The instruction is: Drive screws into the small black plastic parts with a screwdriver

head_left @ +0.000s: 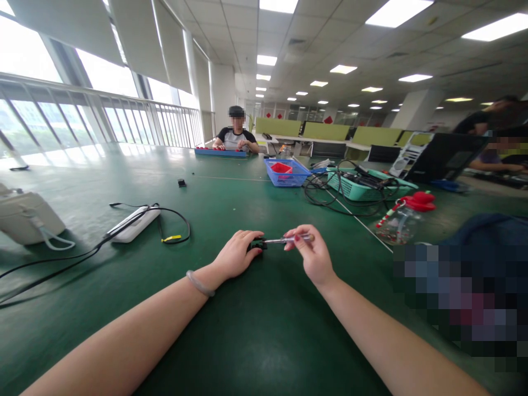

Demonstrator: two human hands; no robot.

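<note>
My left hand [237, 254] is closed around a small black part [259, 244] and holds it down on the green table [231, 335]. Between the fingers of my right hand [312, 254] is a screwdriver [291, 239], lying nearly level with its shaft pointing left. Its tip meets the right side of the black part; whether it sits in a screw is too small to tell. The left fingers partly cover the part.
A white power strip [136, 224] with black cables lies to the left. Ahead stand a blue basket [289, 179] and a green basket [355, 190] with tangled cables. A red-lidded bottle [402, 223] is at right. Another small black piece [182, 183] lies farther off; a person [236, 135] sits opposite.
</note>
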